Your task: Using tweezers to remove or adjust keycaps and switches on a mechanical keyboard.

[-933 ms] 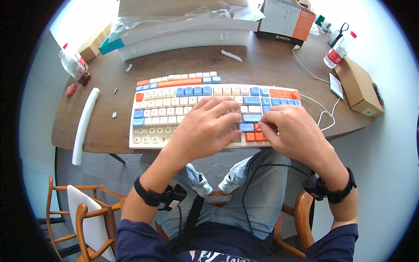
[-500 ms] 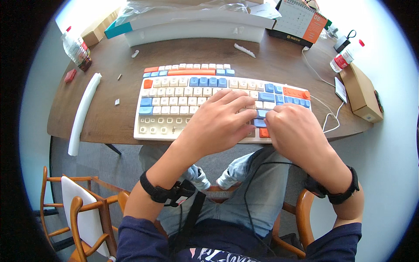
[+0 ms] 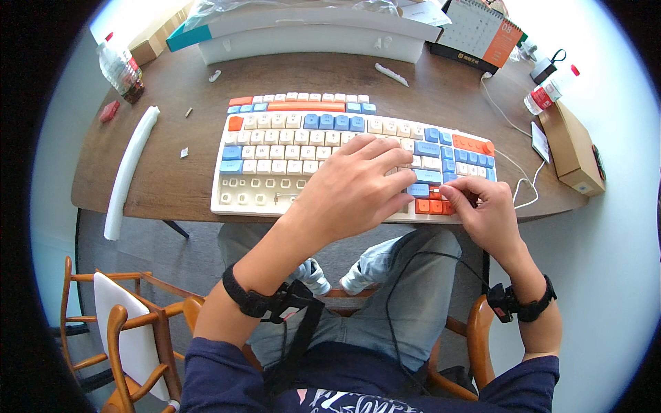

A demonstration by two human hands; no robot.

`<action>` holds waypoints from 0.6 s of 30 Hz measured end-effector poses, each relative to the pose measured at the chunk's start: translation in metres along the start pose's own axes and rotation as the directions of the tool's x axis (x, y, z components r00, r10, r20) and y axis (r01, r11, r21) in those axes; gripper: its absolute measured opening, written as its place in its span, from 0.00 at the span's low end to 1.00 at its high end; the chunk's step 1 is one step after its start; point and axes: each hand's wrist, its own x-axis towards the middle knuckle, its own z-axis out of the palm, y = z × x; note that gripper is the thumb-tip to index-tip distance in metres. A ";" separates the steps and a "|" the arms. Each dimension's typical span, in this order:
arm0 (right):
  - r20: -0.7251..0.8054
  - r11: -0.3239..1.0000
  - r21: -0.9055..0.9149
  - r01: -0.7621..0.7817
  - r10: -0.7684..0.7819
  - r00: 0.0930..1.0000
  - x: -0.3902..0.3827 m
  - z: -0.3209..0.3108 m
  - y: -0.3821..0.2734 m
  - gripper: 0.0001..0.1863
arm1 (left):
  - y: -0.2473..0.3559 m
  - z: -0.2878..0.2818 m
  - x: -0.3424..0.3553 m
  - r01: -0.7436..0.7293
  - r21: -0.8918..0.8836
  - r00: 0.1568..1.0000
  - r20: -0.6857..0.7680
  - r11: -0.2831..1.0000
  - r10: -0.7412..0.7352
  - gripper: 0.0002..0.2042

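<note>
Keycaps in cream, blue and orange cover most of one wide mechanical keyboard point(image 3: 344, 155) lying at the near edge of a brown wooden table point(image 3: 172, 172); its lower-left rows show bare switches. The left hand point(image 3: 354, 186) lies spread, flat on the middle keys. The right hand point(image 3: 482, 206) pinches at an orange cap by the lower-right corner. A straight, vertical grip likely serves best. Two plastic bottles and one desk calendar point(image 3: 478, 31) stand behind.
</note>
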 end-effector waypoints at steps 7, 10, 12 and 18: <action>0.085 0.937 -0.216 0.276 -0.264 0.961 0.003 -0.008 0.011 0.06 | 0.000 0.003 0.002 0.007 -0.026 1.000 -0.024 1.000 -0.008 0.10; 0.083 0.930 -0.219 0.295 -0.283 0.955 -0.001 -0.003 0.019 0.06 | 0.001 0.001 0.007 -0.002 -0.051 1.000 -0.025 0.999 0.001 0.09; 0.070 0.916 -0.207 0.343 -0.336 0.939 -0.001 -0.003 0.024 0.06 | 0.001 0.003 0.010 -0.011 -0.067 1.000 -0.015 0.998 0.010 0.09; -0.039 0.886 -0.229 0.404 -0.423 0.905 -0.005 0.009 0.032 0.05 | 0.000 0.008 0.016 -0.043 -0.079 0.999 0.006 0.996 0.043 0.08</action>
